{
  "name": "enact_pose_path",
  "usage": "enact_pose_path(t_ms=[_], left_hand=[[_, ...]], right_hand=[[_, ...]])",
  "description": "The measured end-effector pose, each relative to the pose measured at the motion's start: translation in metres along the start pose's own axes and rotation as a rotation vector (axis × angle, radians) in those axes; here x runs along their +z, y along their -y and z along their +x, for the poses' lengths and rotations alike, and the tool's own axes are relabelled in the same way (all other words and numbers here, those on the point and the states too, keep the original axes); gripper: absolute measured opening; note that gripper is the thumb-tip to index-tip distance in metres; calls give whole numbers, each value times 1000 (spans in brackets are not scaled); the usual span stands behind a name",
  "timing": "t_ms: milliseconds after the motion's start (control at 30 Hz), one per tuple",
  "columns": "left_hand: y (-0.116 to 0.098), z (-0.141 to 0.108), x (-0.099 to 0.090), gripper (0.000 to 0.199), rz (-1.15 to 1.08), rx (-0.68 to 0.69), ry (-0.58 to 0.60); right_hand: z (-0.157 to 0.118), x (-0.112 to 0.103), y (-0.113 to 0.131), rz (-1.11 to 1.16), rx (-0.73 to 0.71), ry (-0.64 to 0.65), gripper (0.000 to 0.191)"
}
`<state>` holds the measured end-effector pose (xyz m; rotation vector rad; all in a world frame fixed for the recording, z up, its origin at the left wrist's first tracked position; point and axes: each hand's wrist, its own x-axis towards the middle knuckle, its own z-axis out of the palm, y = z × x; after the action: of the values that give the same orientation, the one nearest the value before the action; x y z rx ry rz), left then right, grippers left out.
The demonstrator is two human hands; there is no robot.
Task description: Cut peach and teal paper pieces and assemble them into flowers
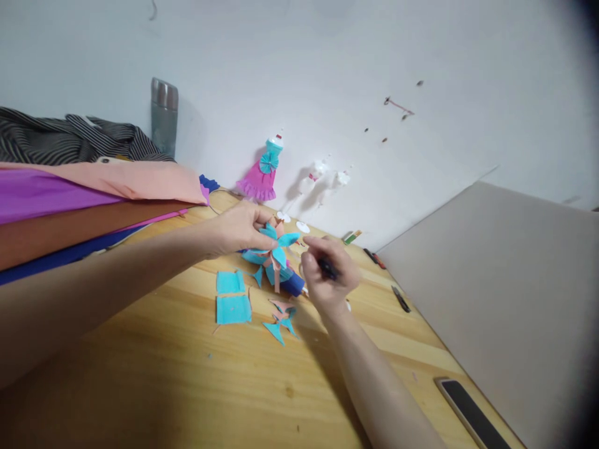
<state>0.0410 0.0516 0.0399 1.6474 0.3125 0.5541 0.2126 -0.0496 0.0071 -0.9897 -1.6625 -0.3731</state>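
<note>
My left hand (248,232) pinches a turquoise crepe-paper flower (279,257) with peach petals among the blue ones. Just to its right, my right hand (330,271) is closed around a small black object (326,268), mostly covered by the fingers, so its kind does not show. Beneath the flower lies a dark blue paper roll (294,285). Two turquoise paper squares (233,309) rest on the wooden table nearer to me. Beside them is a small heap of turquoise and peach paper scraps (281,321).
Stacked coloured paper sheets (93,187) and striped cloth (88,140) fill the left, by a grey bottle (163,118). A pink-and-turquoise paper-dressed figure (264,171) and white figures (313,178) stand along the wall. A cutter (401,299) and phone (472,411) lie rightward.
</note>
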Motion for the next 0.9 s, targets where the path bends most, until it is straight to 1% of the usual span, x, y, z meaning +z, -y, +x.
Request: enact_pose_path(t_ms=[33,67,100,167,233,300,400,533,600,667,833,900], left_hand=[[0,1,0,9,16,31,-16],[0,1,0,9,32,56,-31],[0,2,0,9,47,77,-48],[-3,1,0,7,69,105,-89],[-6,1,1,5,66,114,-115],[-8,0,3,5,45,122,-123],[-7,0,5,5,63,162,-141],[-4,3,7,6,151,230,-181],[-3,3,8,9,170,211,-214],[-1,4,8,10,159,172,-219],[1,3,8,10,138,107,-137],[1,3,8,11,146,78,-129]], right_hand=[[1,0,1,43,126,-27,13],[2,1,2,96,250,-23,15],[3,2,2,156,367,7,20],[4,5,2,300,575,106,29],[4,9,0,455,733,192,37],[2,12,-1,575,831,225,43],[2,15,3,631,886,230,45],[8,15,13,566,944,224,35],[11,15,16,504,950,199,31],[12,16,17,462,938,183,28],[9,17,12,433,916,175,28],[8,17,10,423,917,185,30]])
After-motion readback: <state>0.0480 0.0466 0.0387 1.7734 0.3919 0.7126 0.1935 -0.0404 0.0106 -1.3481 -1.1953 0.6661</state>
